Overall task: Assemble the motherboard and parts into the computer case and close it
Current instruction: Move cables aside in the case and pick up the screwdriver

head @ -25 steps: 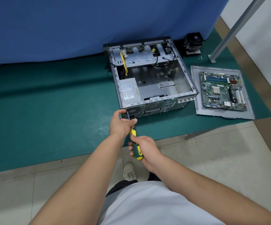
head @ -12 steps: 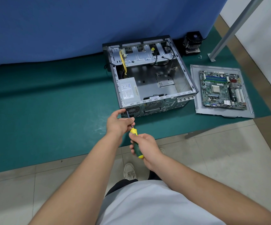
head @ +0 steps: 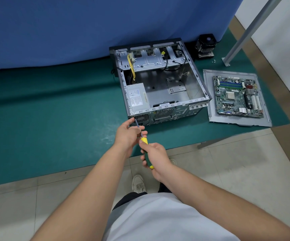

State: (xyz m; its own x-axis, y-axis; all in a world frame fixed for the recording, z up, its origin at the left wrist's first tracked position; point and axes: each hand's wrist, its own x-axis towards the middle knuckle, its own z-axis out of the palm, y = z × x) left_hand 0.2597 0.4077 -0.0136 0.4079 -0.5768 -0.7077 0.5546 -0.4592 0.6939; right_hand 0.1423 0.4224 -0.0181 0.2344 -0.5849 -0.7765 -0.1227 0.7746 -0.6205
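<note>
An open metal computer case (head: 189,87) lies on its side on the green mat, with a power supply (head: 138,97) in its near-left corner. My right hand (head: 155,156) grips the green and yellow handle of a screwdriver (head: 145,150), whose tip meets the case's rear panel at its near-left corner. My left hand (head: 128,134) pinches the screwdriver's shaft just below the tip. The motherboard (head: 237,96) lies on the grey side panel (head: 208,94) to the right of the case.
A black CPU cooler (head: 205,46) stands behind the case near a few loose screws (head: 214,61). A blue curtain (head: 88,28) hangs at the back. A metal pole (head: 250,28) slants up at the right. The green mat (head: 54,119) ends just in front of my hands.
My right hand has turned on the handle, so less of the green grip shows. The tip stays at the same corner of the case. My left hand barely moved.
</note>
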